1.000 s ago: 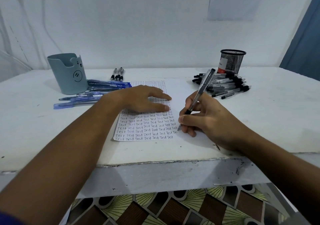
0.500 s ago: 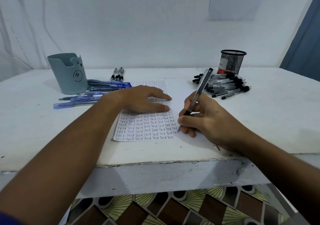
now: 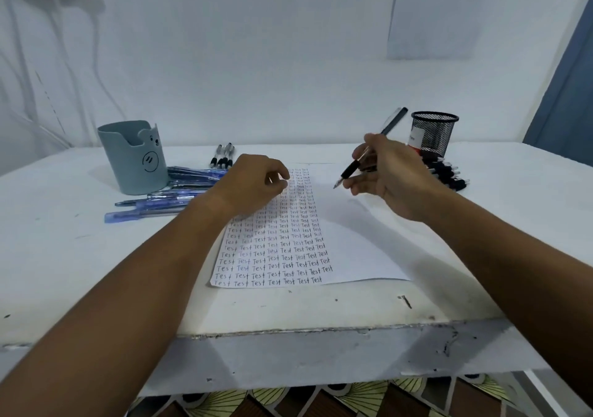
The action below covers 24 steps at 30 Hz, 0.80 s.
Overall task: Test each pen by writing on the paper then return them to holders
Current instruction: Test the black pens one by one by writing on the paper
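Two hands are showing in my head view. My right hand (image 3: 390,177) is pinching a black pen (image 3: 369,150), tip lifted off the paper (image 3: 353,240). My left hand (image 3: 253,185) is hovering, fingers loosely curled, holding nothing. The mesh holder (image 3: 433,134) is sitting at one o'clock, the grey holder (image 3: 133,157) at ten, blue pens (image 3: 160,198) lying beside it.

Grey-blue holder (image 3: 134,157), black mesh cup (image 3: 433,134), seemingly blue pens (image 3: 154,206).

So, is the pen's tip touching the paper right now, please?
No, the right hand holds the pen lifted, its tip above the paper.
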Each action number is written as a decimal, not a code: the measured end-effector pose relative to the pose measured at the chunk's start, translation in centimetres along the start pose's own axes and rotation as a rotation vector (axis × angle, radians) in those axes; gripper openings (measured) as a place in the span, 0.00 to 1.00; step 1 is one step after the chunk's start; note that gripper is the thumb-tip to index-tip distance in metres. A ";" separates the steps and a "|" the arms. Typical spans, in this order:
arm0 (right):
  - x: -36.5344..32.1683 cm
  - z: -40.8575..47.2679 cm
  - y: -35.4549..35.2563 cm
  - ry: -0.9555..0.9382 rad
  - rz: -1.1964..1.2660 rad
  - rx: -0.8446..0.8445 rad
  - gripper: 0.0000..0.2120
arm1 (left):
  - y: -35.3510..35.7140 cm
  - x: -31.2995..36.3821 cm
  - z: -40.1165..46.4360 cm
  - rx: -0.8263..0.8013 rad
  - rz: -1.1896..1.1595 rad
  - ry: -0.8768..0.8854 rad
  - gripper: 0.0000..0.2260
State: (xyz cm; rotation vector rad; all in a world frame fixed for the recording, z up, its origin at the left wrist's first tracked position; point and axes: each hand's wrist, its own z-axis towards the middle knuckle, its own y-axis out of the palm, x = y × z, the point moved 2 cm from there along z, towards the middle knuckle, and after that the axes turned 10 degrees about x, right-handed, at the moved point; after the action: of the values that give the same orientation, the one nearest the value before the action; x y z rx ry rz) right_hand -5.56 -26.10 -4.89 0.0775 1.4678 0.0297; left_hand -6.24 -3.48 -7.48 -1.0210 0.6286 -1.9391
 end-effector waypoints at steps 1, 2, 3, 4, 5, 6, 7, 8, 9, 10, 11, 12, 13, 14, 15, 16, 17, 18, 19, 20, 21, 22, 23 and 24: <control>0.4 0.6 0.0 -0.022 0.000 0.017 0.12 | 0.1 0.1 -0.1 0.002 -0.003 0.003 0.04; 0.9 1.0 0.0 -0.049 0.006 0.035 0.08 | 0.2 0.2 -0.3 0.003 -0.007 0.010 0.03; 1.2 1.2 0.0 -0.072 0.018 0.046 0.04 | 0.3 0.3 -0.4 0.003 -0.011 0.015 0.03; 1.6 1.5 0.0 -0.086 0.030 0.053 0.04 | 0.4 0.4 -0.4 0.001 -0.016 0.020 0.04; 2.0 1.7 -0.1 -0.097 0.041 0.060 0.07 | 0.5 0.5 -0.3 -0.003 -0.020 0.022 0.04; 2.3 1.8 -0.2 -0.108 0.054 0.064 0.10 | 0.6 0.6 -0.3 -0.008 -0.023 0.029 0.05; 2.3 2.0 -0.3 -0.117 0.073 0.063 0.12 | 0.7 0.7 -0.3 -0.013 -0.022 0.038 0.05; 2.4 2.0 -0.3 -0.118 0.098 0.055 0.11 | 0.7 0.8 -0.2 -0.018 -0.019 0.050 0.06; 2.4 2.1 -0.3 -0.106 0.123 0.048 0.10 | 0.8 0.9 -0.1 -0.024 -0.015 0.060 0.07; 2.5 2.2 -0.4 -0.089 0.148 0.040 0.08 | 0.9 1.1 -0.1 -0.030 -0.009 0.070 0.08; 2.5 2.3 -0.3 -0.077 0.167 0.030 0.05 | 0.9 1.3 -0.1 -0.037 -0.004 0.077 0.09; 2.5 2.2 -0.3 -0.067 0.184 0.022 0.03 | 1.0 1.5 -0.2 -0.043 -0.001 0.084 0.10; 2.5 2.2 -0.3 -0.062 0.197 0.019 0.04 | 1.1 1.7 -0.2 -0.048 0.001 0.089 0.10; 2.5 2.2 -0.3 -0.065 0.204 0.021 0.05 | 1.2 1.8 -0.2 -0.051 0.003 0.095 0.11; 2.5 2.1 -0.3 -0.081 0.199 0.024 0.06 | 1.3 1.8 -0.2 -0.053 0.006 0.098 0.12; 2.4 2.1 -0.3 -0.105 0.186 0.027 0.07 | 1.3 1.8 -0.2 -0.055 0.010 0.100 0.12; 2.5 2.0 -0.4 -0.129 0.168 0.031 0.07 | 1.3 1.8 -0.2 -0.057 0.013 0.100 0.13; 2.6 2.0 -0.4 -0.148 0.152 0.037 0.05 | 1.3 1.7 -0.2 -0.057 0.014 0.099 0.13; 2.6 2.0 -0.5 -0.160 0.140 0.046 0.04 | 1.4 1.7 -0.3 -0.058 0.013 0.096 0.14; 2.6 2.0 -0.6 -0.169 0.130 0.058 0.05 | 1.4 1.6 -0.3 -0.057 0.008 0.094 0.14; 2.7 2.0 -0.7 -0.176 0.124 0.067 0.07 | 1.4 1.7 -0.4 -0.056 0.001 0.093 0.13; 2.7 2.0 -0.8 -0.180 0.122 0.072 0.09 | 1.4 1.7 -0.4 -0.056 -0.004 0.096 0.13; 2.7 2.0 -0.8 -0.181 0.123 0.072 0.10 | 1.4 1.8 -0.4 -0.058 -0.007 0.104 0.12; 2.7 1.9 -0.8 -0.181 0.125 0.069 0.11 | 1.5 1.9 -0.4 -0.060 -0.007 0.114 0.11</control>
State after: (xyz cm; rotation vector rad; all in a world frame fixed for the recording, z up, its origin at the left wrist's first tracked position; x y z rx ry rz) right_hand -3.42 -26.81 -7.43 0.2225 1.2820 0.0714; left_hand -6.53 -5.88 -7.94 -0.9552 0.7522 -2.0059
